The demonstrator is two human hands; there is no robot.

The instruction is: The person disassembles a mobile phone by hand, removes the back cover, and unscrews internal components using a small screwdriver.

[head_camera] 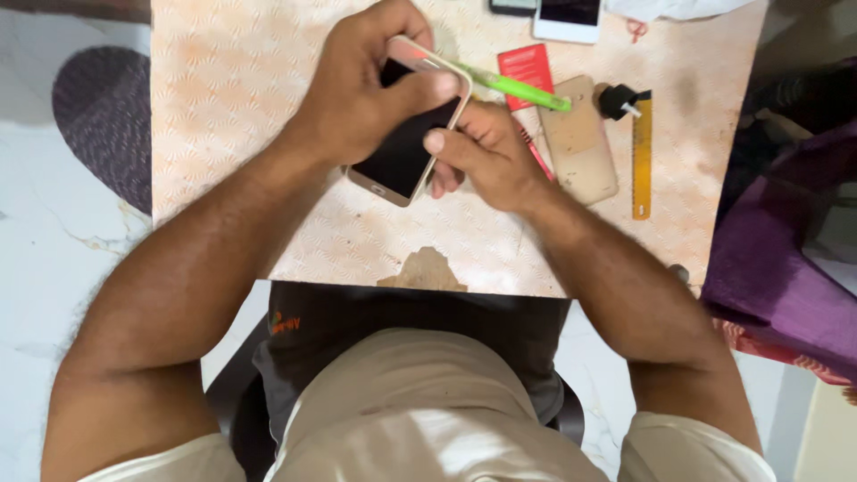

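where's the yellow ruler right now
In the head view the yellow ruler lies flat on the table at its right side, just right of the tan back cover, with a small black bottle at its top end.

Gold-rimmed black phone [406, 147], green tool [518, 87], red card [527, 67], yellow ruler [642, 161], orange-patterned table [232, 107].

Two bare forearms, hairy, no watch or rings, left hand [357, 98] and right hand [491, 156] ungloved, short pale cream sleeves at both shoulders, cream shirt front below, dark grey apron across the lap — small orange mark on it.
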